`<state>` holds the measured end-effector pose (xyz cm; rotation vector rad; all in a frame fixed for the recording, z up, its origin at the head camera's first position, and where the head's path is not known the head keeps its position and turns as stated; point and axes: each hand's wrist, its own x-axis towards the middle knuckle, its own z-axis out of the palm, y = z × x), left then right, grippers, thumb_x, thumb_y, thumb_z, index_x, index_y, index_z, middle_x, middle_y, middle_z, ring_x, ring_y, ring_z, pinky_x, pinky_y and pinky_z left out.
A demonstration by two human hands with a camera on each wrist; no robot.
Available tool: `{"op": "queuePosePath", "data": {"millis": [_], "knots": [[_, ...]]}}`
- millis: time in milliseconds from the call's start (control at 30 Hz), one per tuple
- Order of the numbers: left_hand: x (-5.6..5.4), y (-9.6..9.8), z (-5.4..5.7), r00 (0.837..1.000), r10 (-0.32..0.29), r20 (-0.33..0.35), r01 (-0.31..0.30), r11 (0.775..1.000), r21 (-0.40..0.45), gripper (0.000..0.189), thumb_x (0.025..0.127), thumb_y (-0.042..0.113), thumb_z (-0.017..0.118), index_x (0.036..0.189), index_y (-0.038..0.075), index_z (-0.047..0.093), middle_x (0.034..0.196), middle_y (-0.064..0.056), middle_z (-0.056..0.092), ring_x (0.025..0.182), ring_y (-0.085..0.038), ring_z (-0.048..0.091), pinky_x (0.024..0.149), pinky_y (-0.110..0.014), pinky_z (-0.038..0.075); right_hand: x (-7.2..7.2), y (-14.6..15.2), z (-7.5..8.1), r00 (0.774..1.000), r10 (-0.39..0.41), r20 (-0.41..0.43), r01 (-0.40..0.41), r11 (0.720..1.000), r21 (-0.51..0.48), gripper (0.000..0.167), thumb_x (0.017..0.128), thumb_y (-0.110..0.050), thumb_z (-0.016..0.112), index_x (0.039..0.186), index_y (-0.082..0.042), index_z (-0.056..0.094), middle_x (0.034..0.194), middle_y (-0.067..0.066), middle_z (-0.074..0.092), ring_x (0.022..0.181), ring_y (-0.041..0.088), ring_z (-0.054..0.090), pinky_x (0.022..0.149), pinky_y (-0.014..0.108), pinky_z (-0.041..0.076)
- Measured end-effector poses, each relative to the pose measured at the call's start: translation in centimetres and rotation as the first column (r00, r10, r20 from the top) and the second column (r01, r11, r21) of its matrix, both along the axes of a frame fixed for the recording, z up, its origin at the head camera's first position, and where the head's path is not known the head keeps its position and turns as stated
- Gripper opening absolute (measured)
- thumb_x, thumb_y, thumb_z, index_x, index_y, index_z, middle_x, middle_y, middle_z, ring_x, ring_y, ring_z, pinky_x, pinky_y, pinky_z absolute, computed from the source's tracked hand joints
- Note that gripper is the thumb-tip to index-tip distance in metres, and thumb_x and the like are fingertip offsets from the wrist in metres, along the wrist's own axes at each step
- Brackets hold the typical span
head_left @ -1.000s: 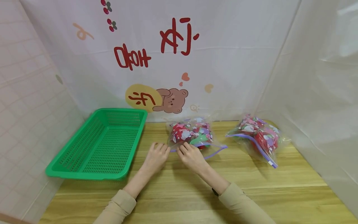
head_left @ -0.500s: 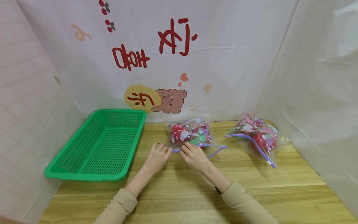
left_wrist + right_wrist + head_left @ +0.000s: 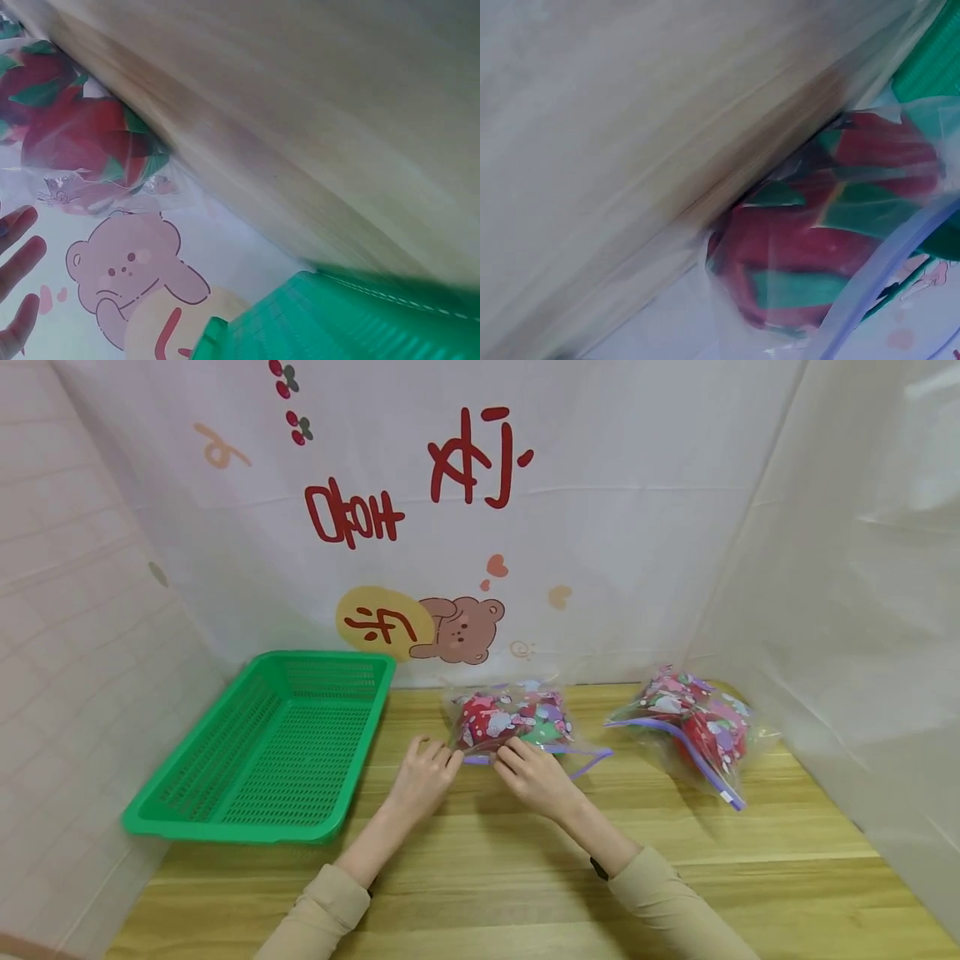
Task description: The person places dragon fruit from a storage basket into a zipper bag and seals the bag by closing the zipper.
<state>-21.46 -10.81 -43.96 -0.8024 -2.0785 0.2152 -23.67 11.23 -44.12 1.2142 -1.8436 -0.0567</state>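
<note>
A clear zip bag (image 3: 513,717) printed with pink and purple cartoon patterns lies near the back wall, its purple zip edge facing me. Inside are red, green-scaled things (image 3: 802,247) that look like dragon fruit. At the left end of the zip, my left hand (image 3: 423,778) pinches the edge with curled fingers. Just right of it my right hand (image 3: 536,781) pinches the same purple strip (image 3: 889,277). Beyond that hand the strip gapes in a loop. Both thumbs are hidden in the head view. Some left fingers (image 3: 22,266) show in the left wrist view.
A green slotted plastic basket (image 3: 288,760) stands on the left of the wooden table (image 3: 495,893). On the right lies a second filled zip bag (image 3: 701,718) with a purple zip. A printed cloth wall (image 3: 615,527) closes off the back.
My right hand has slid a little to the right along the zip edge, away from the left hand. The left hand has stayed almost in place. Basket and second bag are unchanged.
</note>
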Motion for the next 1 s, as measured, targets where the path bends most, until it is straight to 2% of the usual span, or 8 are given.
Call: {"op": "queuePosePath", "data": {"millis": [133,267,333,500,700,767,900,1000], "knots": [[0.0,-0.1,-0.2,1.000,-0.011,-0.004,0.011,1.000,0.001,0.005,0.082,0.007,0.058,0.080,0.011,0.059,0.078,-0.003,0.072,0.078,-0.019,0.068,0.081,-0.038,0.053,0.2,0.7,0.4,0.999,0.022,0.048,-0.024,0.999,0.044,0.033,0.100,-0.025,0.045,0.094,-0.006,0.072,0.091,0.002,0.066,0.085,0.016,0.058,0.073,0.020,0.053],[0.2,-0.2,-0.4,1.000,-0.021,-0.018,0.021,1.000,-0.007,0.004,0.080,0.007,0.060,0.079,0.012,0.059,0.076,-0.002,0.071,0.076,-0.018,0.067,0.081,-0.037,0.052,0.3,0.9,0.7,0.998,0.025,0.057,-0.031,0.994,0.104,0.041,0.103,-0.028,0.037,0.098,-0.007,0.072,0.093,0.001,0.066,0.087,0.017,0.058,0.076,0.021,0.052],[0.3,-0.3,-0.5,0.999,-0.028,-0.024,0.028,1.000,-0.013,0.005,0.079,0.008,0.060,0.080,0.012,0.060,0.076,-0.002,0.071,0.075,-0.018,0.067,0.081,-0.037,0.052,0.4,0.9,0.7,0.998,0.027,0.064,-0.035,0.993,0.111,0.038,0.102,-0.027,0.040,0.098,-0.007,0.072,0.093,0.001,0.065,0.087,0.016,0.057,0.075,0.020,0.052],[0.6,-0.5,-0.8,0.998,-0.057,-0.040,0.056,0.998,-0.025,0.003,0.078,0.011,0.062,0.080,0.013,0.059,0.074,-0.001,0.070,0.075,-0.017,0.066,0.080,-0.036,0.053,0.3,0.5,0.8,0.996,0.018,0.083,-0.025,0.996,0.087,0.018,0.094,-0.019,0.057,0.087,-0.009,0.070,0.088,-0.001,0.063,0.083,0.014,0.055,0.070,0.017,0.051],[0.7,-0.8,-1.2,0.996,-0.080,-0.049,0.079,0.997,-0.023,0.007,0.082,0.012,0.055,0.077,0.014,0.059,0.073,-0.001,0.069,0.077,-0.017,0.066,0.077,-0.036,0.053,0.4,0.1,1.1,0.992,-0.018,0.129,0.008,0.997,0.077,0.029,0.099,-0.009,0.045,0.076,-0.010,0.062,0.083,0.000,0.058,0.077,0.015,0.050,0.058,0.019,0.045],[0.7,-0.9,-1.3,0.996,-0.081,-0.045,0.080,0.997,-0.020,0.011,0.084,0.013,0.051,0.077,0.014,0.059,0.074,-0.002,0.069,0.077,-0.017,0.066,0.077,-0.037,0.053,0.4,0.1,1.2,0.988,-0.018,0.156,0.006,0.997,0.076,0.025,0.097,-0.007,0.048,0.076,-0.010,0.062,0.084,0.000,0.057,0.078,0.015,0.050,0.058,0.019,0.046],[0.8,-1.1,-1.4,0.997,-0.073,-0.033,0.072,0.997,-0.022,0.011,0.084,0.013,0.050,0.078,0.013,0.059,0.075,-0.002,0.070,0.077,-0.018,0.066,0.077,-0.037,0.052,0.5,0.4,1.3,0.975,0.001,0.223,-0.020,0.996,0.082,0.009,0.086,-0.004,0.064,0.080,-0.010,0.065,0.089,-0.001,0.061,0.083,0.014,0.052,0.064,0.019,0.048],[0.9,-1.2,-1.3,0.997,-0.068,-0.028,0.067,0.997,-0.025,0.010,0.082,0.012,0.051,0.079,0.013,0.060,0.075,-0.002,0.070,0.077,-0.018,0.067,0.077,-0.036,0.053,0.6,0.7,1.4,0.969,0.017,0.246,-0.045,0.993,0.107,0.007,0.083,-0.003,0.066,0.085,-0.010,0.066,0.092,-0.001,0.062,0.085,0.014,0.053,0.067,0.018,0.049]]}}
